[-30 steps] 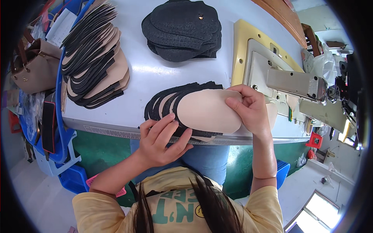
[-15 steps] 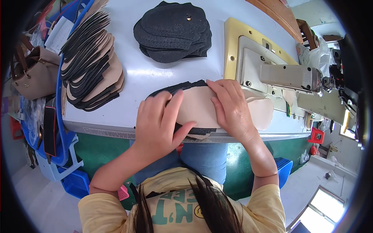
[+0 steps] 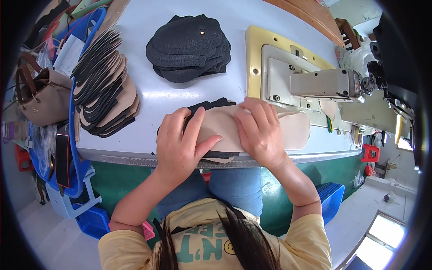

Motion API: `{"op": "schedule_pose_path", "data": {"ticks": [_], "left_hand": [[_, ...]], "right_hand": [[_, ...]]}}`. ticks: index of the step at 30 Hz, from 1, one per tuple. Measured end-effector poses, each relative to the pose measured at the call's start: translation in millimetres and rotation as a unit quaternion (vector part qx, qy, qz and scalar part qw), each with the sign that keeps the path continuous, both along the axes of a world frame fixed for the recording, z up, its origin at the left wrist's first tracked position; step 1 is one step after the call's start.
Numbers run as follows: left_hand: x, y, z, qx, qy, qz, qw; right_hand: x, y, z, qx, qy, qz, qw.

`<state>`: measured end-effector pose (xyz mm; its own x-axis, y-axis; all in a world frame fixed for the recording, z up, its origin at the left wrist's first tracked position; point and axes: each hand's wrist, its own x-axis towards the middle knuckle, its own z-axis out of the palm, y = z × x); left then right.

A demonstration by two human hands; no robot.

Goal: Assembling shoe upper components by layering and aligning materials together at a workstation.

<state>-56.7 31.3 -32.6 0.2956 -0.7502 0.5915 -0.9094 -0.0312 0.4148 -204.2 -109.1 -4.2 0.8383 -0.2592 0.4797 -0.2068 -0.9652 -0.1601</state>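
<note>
A smooth beige cut piece (image 3: 220, 128) with rounded edges lies at the table's front, on top of black cut pieces (image 3: 209, 105) whose edges show behind and below it. My left hand (image 3: 176, 143) rests at its left end with fingers spread and the thumb stretched over the beige surface. My right hand (image 3: 262, 135) is closed at the middle of the piece, fingers bent in near its far edge and thumb against it; the fingertips are slightly blurred. More beige pieces (image 3: 294, 132) stick out to the right of this hand.
A fanned stack of black and beige pieces (image 3: 105, 90) lies left, and a black textured pile (image 3: 189, 47) farther back. The sewing machine (image 3: 321, 83) stands right on a yellow-framed plate (image 3: 253, 58). A blue tub (image 3: 74, 112) with a brown handbag (image 3: 45, 96) adjoins the table's left side.
My right hand's fingers have bent in more over the beige piece. The left hand stays spread at its left end, its fingers slightly shifted. The whole view has moved a little.
</note>
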Motion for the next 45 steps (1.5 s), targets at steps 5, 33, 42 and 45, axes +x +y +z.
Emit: {"op": "schedule_pose_path", "data": {"ticks": [5, 33, 42, 45], "left_hand": [[6.7, 1.9, 10.6, 0.029, 0.036, -0.047, 0.998], [127.8, -87.6, 32.7, 0.005, -0.212, -0.061, 0.975], [-31.3, -23.7, 33.8, 0.167, -0.046, -0.14, 0.975], [-19.8, -13.9, 26.7, 0.144, -0.072, -0.153, 0.975]], "right_hand": [[-17.5, 2.9, -7.7, 0.085, -0.097, 0.121, 0.984], [-105.0, -27.9, 44.1, 0.276, -0.251, -0.239, 0.897], [-115.6, -31.9, 35.4, 0.321, -0.258, -0.231, 0.881], [-120.2, -34.5, 31.9, 0.325, -0.25, -0.204, 0.889]]}}
